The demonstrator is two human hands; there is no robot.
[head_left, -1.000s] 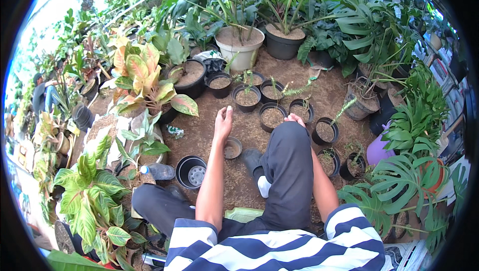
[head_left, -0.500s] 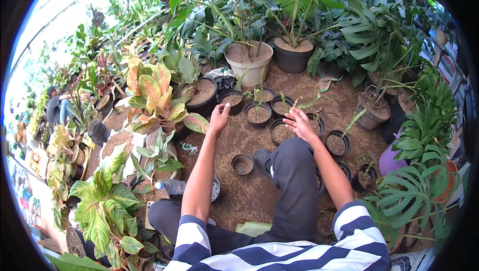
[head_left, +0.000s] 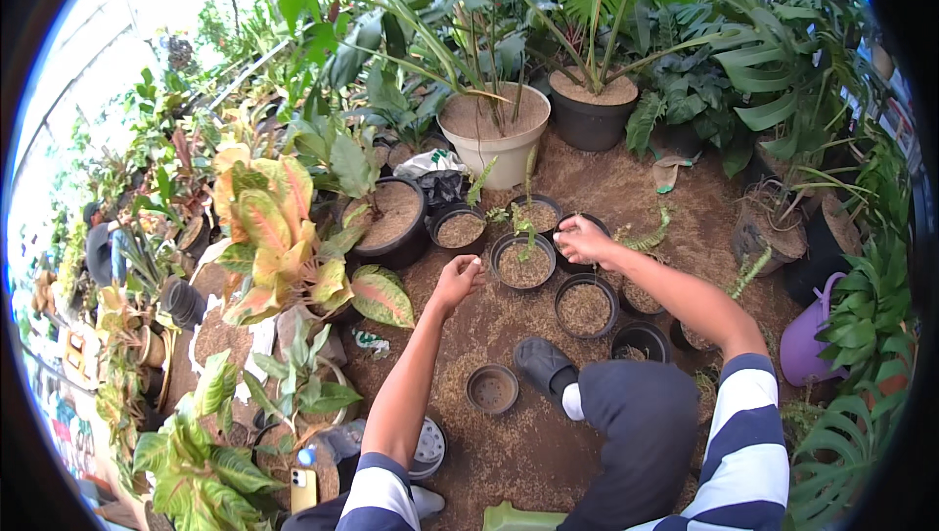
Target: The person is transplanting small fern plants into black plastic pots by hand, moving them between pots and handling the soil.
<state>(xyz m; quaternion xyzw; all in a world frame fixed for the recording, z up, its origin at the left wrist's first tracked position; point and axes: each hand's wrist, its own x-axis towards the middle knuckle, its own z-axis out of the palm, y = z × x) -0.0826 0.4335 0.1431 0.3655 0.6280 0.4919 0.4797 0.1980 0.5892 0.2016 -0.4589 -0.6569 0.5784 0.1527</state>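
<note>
My right hand (head_left: 585,241) reaches over a black pot (head_left: 599,222) whose soil is mostly hidden beneath it. Its fingers are bent together, and what they grip, if anything, does not show. Just short of a black pot with light brown soil (head_left: 459,229), my left hand (head_left: 458,284) hovers with fingers curled and thumb pressed to them; nothing nameable shows in it. Between the hands stands a black pot with a small green seedling (head_left: 522,263). Behind it is another seedling pot (head_left: 535,212). A soil-filled pot (head_left: 586,305) sits below my right forearm.
A small pot (head_left: 492,389) stands near my shoe (head_left: 545,365). A large cream pot (head_left: 509,154) and a big black pot (head_left: 593,117) hold tall plants at the back. Pinkish-leaved plants (head_left: 269,223) crowd the left; a purple bucket (head_left: 808,340) is right. A phone (head_left: 303,490) lies lower left.
My right hand has moved left and away from me onto the pot, its fingers closing. My left hand has come slightly nearer. My raised knee has swung right, uncovering pots and the shoe.
</note>
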